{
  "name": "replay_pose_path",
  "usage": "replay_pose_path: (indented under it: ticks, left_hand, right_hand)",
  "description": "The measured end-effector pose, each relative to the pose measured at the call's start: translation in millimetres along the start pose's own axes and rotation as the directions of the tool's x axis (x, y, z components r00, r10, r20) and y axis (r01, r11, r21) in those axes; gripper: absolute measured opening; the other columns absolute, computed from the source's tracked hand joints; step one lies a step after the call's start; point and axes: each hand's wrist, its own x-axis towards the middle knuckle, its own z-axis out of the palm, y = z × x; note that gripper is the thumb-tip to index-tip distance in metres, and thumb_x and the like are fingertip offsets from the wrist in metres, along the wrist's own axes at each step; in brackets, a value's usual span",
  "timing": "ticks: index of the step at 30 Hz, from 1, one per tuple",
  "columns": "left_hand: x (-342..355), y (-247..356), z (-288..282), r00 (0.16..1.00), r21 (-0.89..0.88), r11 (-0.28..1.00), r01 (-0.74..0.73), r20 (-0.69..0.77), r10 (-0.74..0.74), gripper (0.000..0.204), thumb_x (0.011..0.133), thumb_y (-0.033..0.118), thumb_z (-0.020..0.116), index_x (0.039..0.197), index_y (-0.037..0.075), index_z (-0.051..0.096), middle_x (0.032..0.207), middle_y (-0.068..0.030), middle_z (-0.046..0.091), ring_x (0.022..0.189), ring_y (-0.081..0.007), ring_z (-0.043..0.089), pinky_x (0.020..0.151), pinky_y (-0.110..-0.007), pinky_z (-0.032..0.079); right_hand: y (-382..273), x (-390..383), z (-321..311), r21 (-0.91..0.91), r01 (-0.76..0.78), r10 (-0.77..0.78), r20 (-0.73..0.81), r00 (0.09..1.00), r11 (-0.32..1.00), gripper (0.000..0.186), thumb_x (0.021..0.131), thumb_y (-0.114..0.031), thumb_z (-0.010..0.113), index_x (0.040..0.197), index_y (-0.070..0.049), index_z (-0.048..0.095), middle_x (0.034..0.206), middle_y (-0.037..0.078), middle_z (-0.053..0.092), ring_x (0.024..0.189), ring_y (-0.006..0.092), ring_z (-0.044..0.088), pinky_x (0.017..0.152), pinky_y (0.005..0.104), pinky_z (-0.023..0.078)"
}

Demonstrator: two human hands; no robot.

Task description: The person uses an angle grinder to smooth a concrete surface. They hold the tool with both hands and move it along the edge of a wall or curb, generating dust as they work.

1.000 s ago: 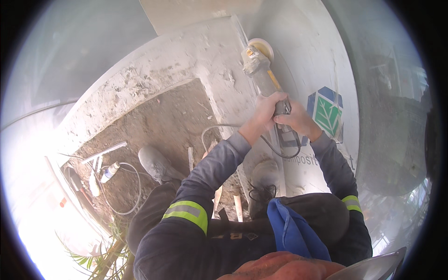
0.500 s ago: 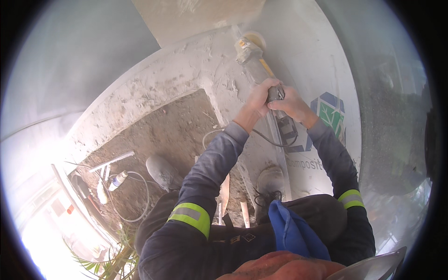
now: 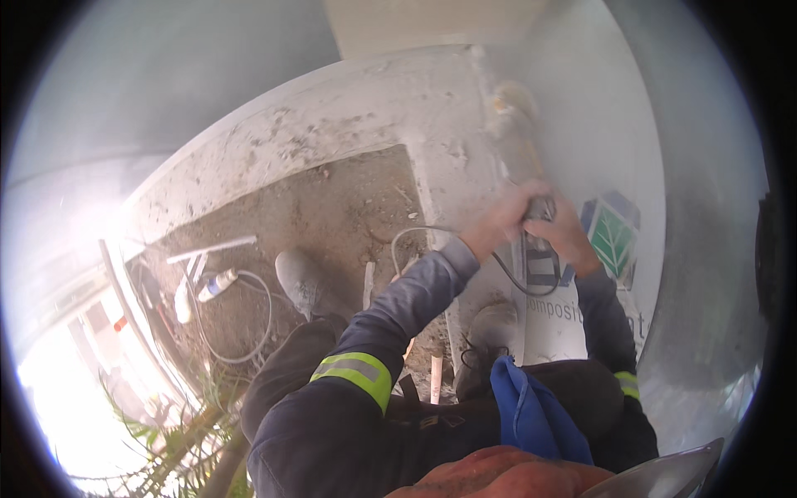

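Observation:
Both of my hands are wrapped round the body of an angle grinder (image 3: 519, 149), which points away from me. My left hand (image 3: 508, 217) closes on its near left side. My right hand (image 3: 566, 234) grips the rear end from the right. Pale dust blurs the grinder's yellowish head and disc, which sit over the plastered ledge (image 3: 448, 158) beside the white printed panel (image 3: 618, 158). I cannot tell whether the disc touches the surface. A dark power cord (image 3: 531, 292) loops down from the tool's rear end.
A bare soil bed (image 3: 332, 207) lies inside the ledge, with my left shoe (image 3: 300, 278) on it. My right shoe (image 3: 496, 325) stands on the ledge. At left are a cable connector (image 3: 217, 285), a coiled cable and a pale strip. A spiky plant (image 3: 178, 432) grows at lower left.
The view has shifted, so the scene sits further right and lower. My hands still hold the grinder, which now sits nearer the panel in a thicker dust cloud.

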Motion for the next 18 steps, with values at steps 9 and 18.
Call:
replay_pose_path:
  ticks: [9, 18]
  left_hand:
    - [-60.1, -59.3, 19.8, 0.978, -0.037, 0.983, -0.181, 0.101, 0.184, 0.021, 0.085, 0.009, 0.073, 0.105, 0.001, 0.069, 0.092, -0.0049, 0.069, 0.081, -0.0129, 0.066, 0.069, -0.029, 0.054]
    - [-46.3, -60.1, -17.9, 0.877, -0.121, 0.988, -0.100, 0.459, 0.145, 0.051, 0.090, 0.027, 0.065, 0.129, -0.005, 0.060, 0.120, -0.0173, 0.067, 0.102, -0.0238, 0.068, 0.085, -0.038, 0.059]
  right_hand:
    - [27.6, -81.4, 29.8, -0.264, 0.062, -0.110, -0.172, 0.979, 0.962, 0.046, 0.078, -0.009, 0.071, 0.120, 0.004, 0.059, 0.105, 0.008, 0.065, 0.092, 0.0165, 0.061, 0.081, 0.0304, 0.050]
    - [-2.3, -91.1, 62.6, 0.513, -0.078, 0.093, -0.003, 0.996, 0.855, 0.050, 0.084, -0.013, 0.063, 0.131, 0.000, 0.050, 0.108, 0.014, 0.062, 0.091, 0.0206, 0.064, 0.077, 0.0347, 0.055]
